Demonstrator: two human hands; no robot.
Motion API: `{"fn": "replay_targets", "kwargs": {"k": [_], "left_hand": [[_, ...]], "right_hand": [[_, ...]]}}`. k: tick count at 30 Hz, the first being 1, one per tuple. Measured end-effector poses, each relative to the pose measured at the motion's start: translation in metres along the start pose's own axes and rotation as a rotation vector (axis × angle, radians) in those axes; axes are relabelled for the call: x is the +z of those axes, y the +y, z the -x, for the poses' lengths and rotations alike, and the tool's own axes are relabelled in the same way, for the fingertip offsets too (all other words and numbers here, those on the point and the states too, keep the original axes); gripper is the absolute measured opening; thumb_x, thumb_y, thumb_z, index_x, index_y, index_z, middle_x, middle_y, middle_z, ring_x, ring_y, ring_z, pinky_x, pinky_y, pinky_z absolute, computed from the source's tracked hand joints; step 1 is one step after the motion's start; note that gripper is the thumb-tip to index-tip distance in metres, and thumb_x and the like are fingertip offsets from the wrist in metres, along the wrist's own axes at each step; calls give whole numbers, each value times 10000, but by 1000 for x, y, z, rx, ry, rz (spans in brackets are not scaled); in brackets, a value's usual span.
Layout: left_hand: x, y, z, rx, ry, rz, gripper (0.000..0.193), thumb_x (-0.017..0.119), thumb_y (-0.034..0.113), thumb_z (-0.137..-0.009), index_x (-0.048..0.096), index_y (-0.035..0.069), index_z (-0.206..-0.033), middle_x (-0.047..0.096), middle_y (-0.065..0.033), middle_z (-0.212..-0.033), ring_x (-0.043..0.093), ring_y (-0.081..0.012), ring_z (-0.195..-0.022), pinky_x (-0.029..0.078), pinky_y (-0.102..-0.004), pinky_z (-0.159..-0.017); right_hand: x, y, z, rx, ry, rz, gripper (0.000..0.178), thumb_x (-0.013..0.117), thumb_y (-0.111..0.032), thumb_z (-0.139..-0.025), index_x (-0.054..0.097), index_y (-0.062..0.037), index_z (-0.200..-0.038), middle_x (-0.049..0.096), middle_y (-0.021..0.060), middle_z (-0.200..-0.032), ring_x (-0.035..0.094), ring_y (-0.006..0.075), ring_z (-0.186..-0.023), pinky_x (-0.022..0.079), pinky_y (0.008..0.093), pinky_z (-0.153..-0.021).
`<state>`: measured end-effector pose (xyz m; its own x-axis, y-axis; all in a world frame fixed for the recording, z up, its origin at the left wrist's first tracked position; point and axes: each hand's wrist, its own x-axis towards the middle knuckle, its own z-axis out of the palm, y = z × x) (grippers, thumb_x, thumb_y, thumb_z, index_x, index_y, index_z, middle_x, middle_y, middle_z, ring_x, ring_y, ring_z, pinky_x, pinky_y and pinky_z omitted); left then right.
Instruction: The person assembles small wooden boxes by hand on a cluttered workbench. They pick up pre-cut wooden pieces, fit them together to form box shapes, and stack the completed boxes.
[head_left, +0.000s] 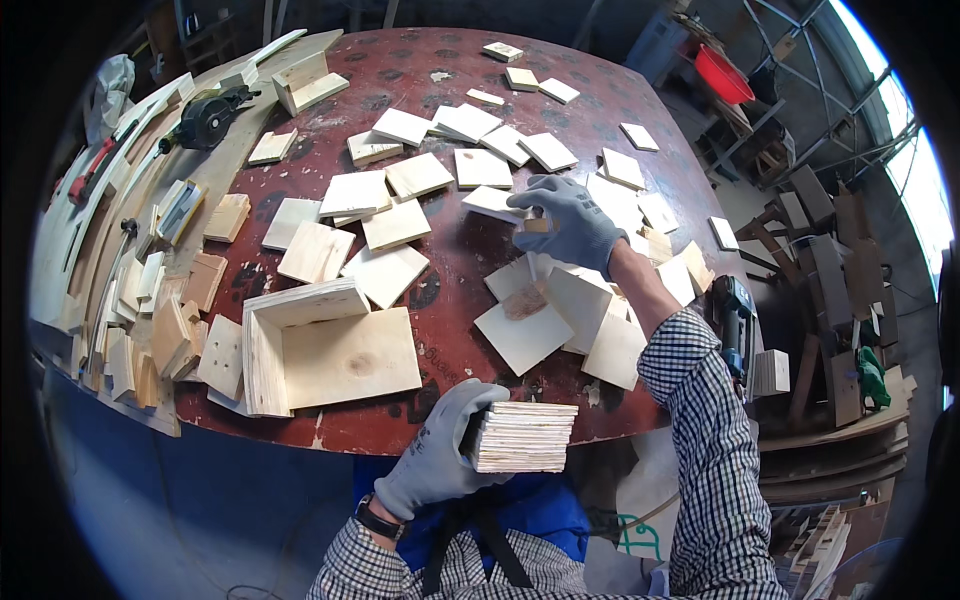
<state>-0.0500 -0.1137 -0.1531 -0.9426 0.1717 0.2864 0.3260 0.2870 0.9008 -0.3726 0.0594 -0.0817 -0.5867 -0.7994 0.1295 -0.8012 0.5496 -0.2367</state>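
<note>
My left hand (pixel 440 450), in a grey glove, grips a stack of square plywood pieces (pixel 525 438) near the table's front edge, layered edges facing up. My right hand (pixel 575 222), gloved too, reaches out over the middle of the table. Its fingers and thumb are closed at the right end of a pale plywood piece (pixel 490 204); the exact contact is partly hidden. Beneath that hand lies a loose pile of plywood squares (pixel 522 332). To the left stands a corner assembly (pixel 350 358) of joined plywood panels.
Loose plywood squares (pixel 418 175) are scattered over the dark red table (pixel 460 275). Long boards (pixel 165 190) line the left side, with a black power tool (pixel 208 115) on them. A blue-black tool (pixel 733 325) sits at the right edge. Wood offcuts (pixel 835 270) are heaped beyond it.
</note>
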Motion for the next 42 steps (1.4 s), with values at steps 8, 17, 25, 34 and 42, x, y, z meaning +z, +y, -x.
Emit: {"fn": "replay_targets", "kwargs": {"k": [8, 17, 25, 34, 42], "left_hand": [[0, 0, -4, -18, -10, 48, 901, 980, 246, -706, 513, 48, -1452, 575, -159, -1369, 562, -339, -1331, 397, -459, -1202], [1, 3, -5, -71, -16, 84, 916, 985, 262, -703, 513, 64, -1462, 565, -162, -1401, 573, -350, -1339, 363, -479, -1246], [0, 5, -10, -85, -39, 147, 903, 989, 245, -689, 529, 62, -1445, 566, -142, -1377, 584, -319, -1317, 398, -444, -1209], [-1, 7, -4, -124, -6, 118, 894, 992, 257, -698, 537, 55, -1441, 563, -139, -1381, 578, -305, -1317, 405, -431, -1199], [-1, 5, -3, -107, -12, 58, 924, 993, 249, -685, 523, 60, -1458, 562, -156, -1398, 565, -336, -1345, 394, -448, -1211]], "right_hand": [[-24, 33, 38, 388, 395, -235, 580, 675, -339, -1033, 528, -71, -1526, 597, 235, -1451, 580, 388, -1373, 464, 427, -1164], [-6, -61, 44, 631, -237, 260, 1059, 743, -716, -838, 424, -17, -1568, 553, 294, -1435, 596, 470, -1311, 511, 510, -1088], [-6, 25, 39, 540, 350, -1260, 863, 490, -654, -1074, 340, -23, -1643, 524, 263, -1538, 595, 356, -1364, 513, 412, -1116], [-8, 26, 45, 306, -109, 447, 480, 581, -340, -1030, 620, -130, -1460, 678, 106, -1383, 594, 296, -1341, 415, 438, -1180], [-17, -14, 46, 398, -269, 477, 926, 668, -737, -875, 579, -49, -1489, 570, 187, -1514, 463, 344, -1485, 312, 486, -1244]]}}
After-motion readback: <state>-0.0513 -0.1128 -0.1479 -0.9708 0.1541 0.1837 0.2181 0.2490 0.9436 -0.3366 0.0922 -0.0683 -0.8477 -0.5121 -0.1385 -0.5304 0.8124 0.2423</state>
